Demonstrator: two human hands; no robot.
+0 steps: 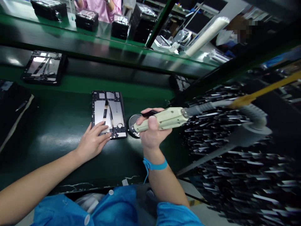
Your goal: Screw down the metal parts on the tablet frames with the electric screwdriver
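An opened tablet chassis (pixel 108 110) with silver shields and a black frame lies on the dark green bench. My left hand (pixel 92 142) rests flat on its near left corner, fingers spread. My right hand (pixel 151 130) grips a cream electric screwdriver (pixel 164 118), whose tip points left toward a small round mesh dish (pixel 133 125) beside the tablet. A grey hose and cable (pixel 235 106) run from the tool's rear to the right. A blue wrist strap (pixel 154 164) circles my right wrist.
Another opened tablet (pixel 44 66) lies on the green conveyor at the left. Black trays (pixel 87 19) stand on the far belt, with a person in pink (pixel 103 8) behind. A blurred rack of dark parts (pixel 235 157) fills the right side. A dark mat (pixel 13 110) lies far left.
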